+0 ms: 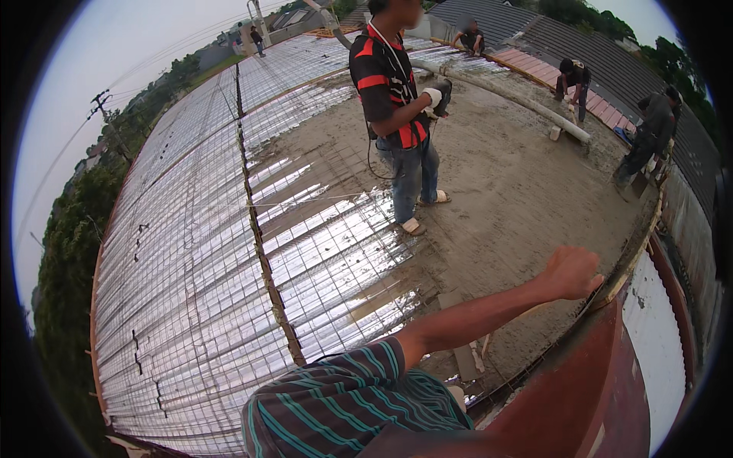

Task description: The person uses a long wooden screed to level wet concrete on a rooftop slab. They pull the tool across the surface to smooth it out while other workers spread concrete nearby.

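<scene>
My left arm, in a dark shirt sleeve with teal stripes, reaches across to the right. Its hand, my left hand (573,272), is closed in a fist above the wet concrete (519,221), close to the curved edge board (634,259). Whatever those fingers may hold is hidden. No part of my right hand shows. Below my forearm, a short board (466,362) lies at the edge of the concrete. Ahead stands a person (397,114) in a black and red shirt, whose white-gloved hands hold a black handheld box.
Wire mesh (191,252) covers shiny metal decking on the left, divided by a long dark strip (263,263). A thick pipe (511,99) crosses the far concrete. Several people work beyond, one (653,137) bending at the right edge. A red wall (595,374) lies at lower right.
</scene>
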`<state>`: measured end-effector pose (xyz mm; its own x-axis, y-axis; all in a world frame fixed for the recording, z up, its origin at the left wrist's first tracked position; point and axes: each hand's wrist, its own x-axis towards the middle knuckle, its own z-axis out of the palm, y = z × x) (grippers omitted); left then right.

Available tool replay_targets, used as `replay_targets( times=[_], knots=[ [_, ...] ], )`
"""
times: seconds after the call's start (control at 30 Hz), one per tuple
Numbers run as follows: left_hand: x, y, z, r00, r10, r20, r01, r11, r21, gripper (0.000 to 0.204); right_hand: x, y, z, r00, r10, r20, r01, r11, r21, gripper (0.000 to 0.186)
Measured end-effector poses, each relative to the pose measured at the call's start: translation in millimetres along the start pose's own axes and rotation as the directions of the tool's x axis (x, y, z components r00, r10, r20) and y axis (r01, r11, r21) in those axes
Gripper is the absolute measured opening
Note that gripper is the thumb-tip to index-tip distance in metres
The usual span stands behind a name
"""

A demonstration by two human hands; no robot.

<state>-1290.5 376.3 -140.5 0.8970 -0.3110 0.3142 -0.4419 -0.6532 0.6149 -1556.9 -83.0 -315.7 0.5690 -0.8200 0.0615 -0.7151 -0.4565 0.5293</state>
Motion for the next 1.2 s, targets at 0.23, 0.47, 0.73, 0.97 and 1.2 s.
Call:
replay_targets(
  times=[0.23,0.47,0.73,0.97,1.2],
  knots=[
    [11.9,-0.7,7.2,0.999,-0.037,-0.013,0.037,0.999,0.011,0.043,-16.7,34.3,25.8,0.994,0.032,0.102,-0.029,0.999,-0.023,0.075],
    [23.6,-1.2,10.3,0.999,-0.032,-0.043,0.035,0.997,0.075,0.041,-13.1,35.3,37.3,0.942,0.120,0.312,-0.135,0.990,0.029,0.082],
    [32.8,-0.3,10.9,0.999,-0.050,-0.017,0.051,0.997,0.061,0.041,-10.9,41.1,45.1,0.954,0.087,0.286,-0.111,0.992,0.066,0.083],
    [31.4,0.5,8.0,0.997,-0.077,-0.017,0.077,0.995,0.058,0.040,-8.5,41.2,46.8,0.971,0.076,0.228,-0.108,0.985,0.133,0.085],
    [29.9,1.0,8.8,0.996,-0.081,-0.037,0.082,0.996,0.022,0.040,-6.8,43.6,44.1,0.961,0.072,0.265,-0.129,0.971,0.203,0.086]
  ],
)
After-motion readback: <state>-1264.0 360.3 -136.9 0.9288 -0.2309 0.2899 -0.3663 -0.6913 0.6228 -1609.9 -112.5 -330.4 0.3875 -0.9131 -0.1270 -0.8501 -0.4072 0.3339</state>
